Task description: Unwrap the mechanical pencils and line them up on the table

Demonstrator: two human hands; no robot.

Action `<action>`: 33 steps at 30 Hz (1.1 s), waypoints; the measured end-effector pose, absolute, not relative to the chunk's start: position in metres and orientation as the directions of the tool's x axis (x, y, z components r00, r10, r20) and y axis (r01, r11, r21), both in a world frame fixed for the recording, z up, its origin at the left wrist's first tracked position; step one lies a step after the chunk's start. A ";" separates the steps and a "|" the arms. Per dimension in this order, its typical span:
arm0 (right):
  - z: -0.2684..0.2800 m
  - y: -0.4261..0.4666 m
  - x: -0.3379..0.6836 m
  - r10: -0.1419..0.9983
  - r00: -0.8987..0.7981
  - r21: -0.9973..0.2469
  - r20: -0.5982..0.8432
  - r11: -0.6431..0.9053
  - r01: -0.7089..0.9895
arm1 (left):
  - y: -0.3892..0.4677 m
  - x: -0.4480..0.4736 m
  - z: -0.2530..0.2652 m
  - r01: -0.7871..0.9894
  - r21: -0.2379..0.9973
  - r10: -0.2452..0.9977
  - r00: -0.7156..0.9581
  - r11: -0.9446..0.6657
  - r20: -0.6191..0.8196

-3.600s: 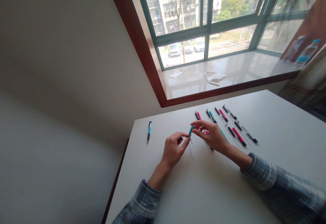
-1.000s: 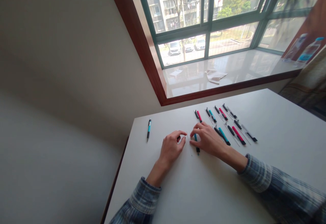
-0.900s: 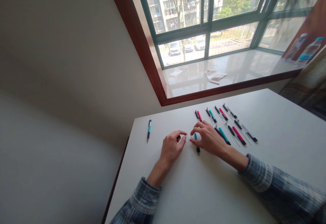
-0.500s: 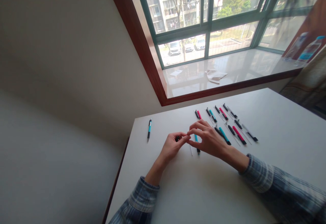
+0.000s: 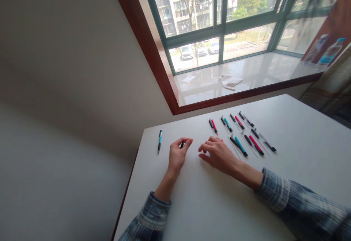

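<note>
Head view — I see left hand (image 5: 177,156) closed on black part (image 5: 182,145); right hand (image 5: 216,155) half-curled, can't tell if gripping — teal pen (image 5: 160,140) at left's ten o'clock, pink barrel (image 5: 214,125) at right's twelve.

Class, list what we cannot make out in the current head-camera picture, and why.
Head view:
- Most of the black piece: hidden by the left hand.
- Whatever lies under the right hand: covered by it.
- Any lettering on the blue-capped bottle: blurred, too small.
- Left sleeve: cut off by the bottom edge.
</note>
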State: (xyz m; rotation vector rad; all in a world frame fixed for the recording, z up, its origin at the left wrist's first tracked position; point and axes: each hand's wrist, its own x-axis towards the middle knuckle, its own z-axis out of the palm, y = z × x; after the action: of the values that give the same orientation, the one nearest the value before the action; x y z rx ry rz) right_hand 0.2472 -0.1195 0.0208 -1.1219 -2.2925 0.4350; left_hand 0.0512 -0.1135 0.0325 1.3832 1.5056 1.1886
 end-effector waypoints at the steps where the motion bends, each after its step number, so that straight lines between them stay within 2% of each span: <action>1: 0.020 -0.121 0.245 0.798 -0.512 -0.497 0.317 0.600 0.627 | -0.113 0.052 0.032 0.286 0.958 0.987 -0.143 -0.025 0.068; 15: 0.019 -0.127 0.236 0.778 -0.539 -0.540 0.324 0.619 0.570 | -0.103 0.042 0.039 0.250 0.967 0.950 -0.290 -0.044 0.118; 23: 0.020 -0.130 0.229 0.779 -0.551 -0.485 0.299 0.622 0.615 | -0.102 0.044 0.037 0.016 1.000 0.956 -0.294 0.017 -0.012; 33: 0.019 -0.131 0.226 0.753 -0.595 -0.452 0.281 0.650 0.611 | -0.100 0.040 0.035 -0.029 0.999 0.944 -0.330 0.014 -0.023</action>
State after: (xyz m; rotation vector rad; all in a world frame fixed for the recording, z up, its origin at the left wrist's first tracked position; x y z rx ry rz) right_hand 0.2264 -0.1305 0.0185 -1.0682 -2.4207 0.4295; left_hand 0.0405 -0.0999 0.0346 0.9970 1.4403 1.4501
